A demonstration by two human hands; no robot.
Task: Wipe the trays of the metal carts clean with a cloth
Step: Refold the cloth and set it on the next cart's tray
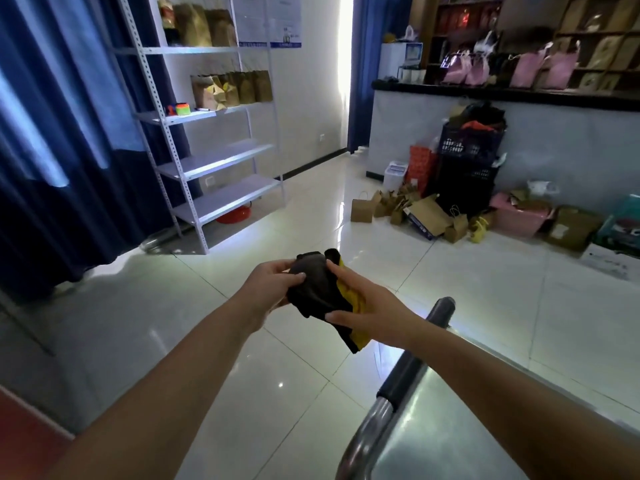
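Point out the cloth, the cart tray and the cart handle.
cloth (317,289), head view: on the dark folded part between both hands.
cart tray (460,434), head view: on bare metal surface, lower right.
cart handle (403,379), head view: on the dark grip sleeve of the bar.

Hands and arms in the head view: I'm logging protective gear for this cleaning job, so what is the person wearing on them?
Nothing visible. The left hand and right hand are bare, without gloves, rings, watch or wristbands. Both forearms are uncovered up to the frame edge; no sleeves show. The fingernails look short and unpainted.
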